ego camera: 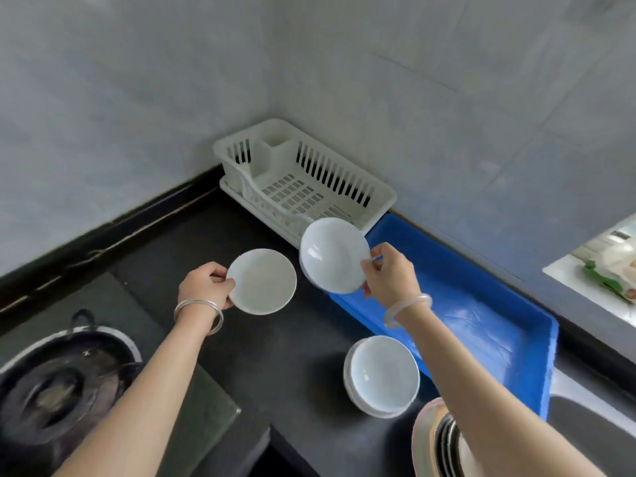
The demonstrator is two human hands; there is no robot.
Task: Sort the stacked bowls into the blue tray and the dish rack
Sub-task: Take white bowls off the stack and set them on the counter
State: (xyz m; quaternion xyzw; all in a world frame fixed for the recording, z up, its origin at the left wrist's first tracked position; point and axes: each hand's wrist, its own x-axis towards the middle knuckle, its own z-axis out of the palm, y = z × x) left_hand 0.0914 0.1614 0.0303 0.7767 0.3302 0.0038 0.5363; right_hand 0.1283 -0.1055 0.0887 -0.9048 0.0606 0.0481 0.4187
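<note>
My left hand (204, 285) grips the left rim of a shallow white dish (263, 281), held level above the dark counter. My right hand (390, 271) pinches the right rim of a deeper white bowl (332, 254), tilted toward me, over the near corner of the dish rack and the far end of the blue tray. The white plastic dish rack (380, 194) sits in the wall corner with nothing in it. The blue tray (547, 335) lies to its right along the wall, also bare. A stack of white bowls (382, 375) stands on the counter beside the tray.
A gas stove with a dark wok (58, 383) is at the lower left. A second stack of dishes (437, 442) sits at the bottom edge near a grey sink (592, 432). A window sill with packets (605, 273) is at the right. Grey tiled walls close the corner.
</note>
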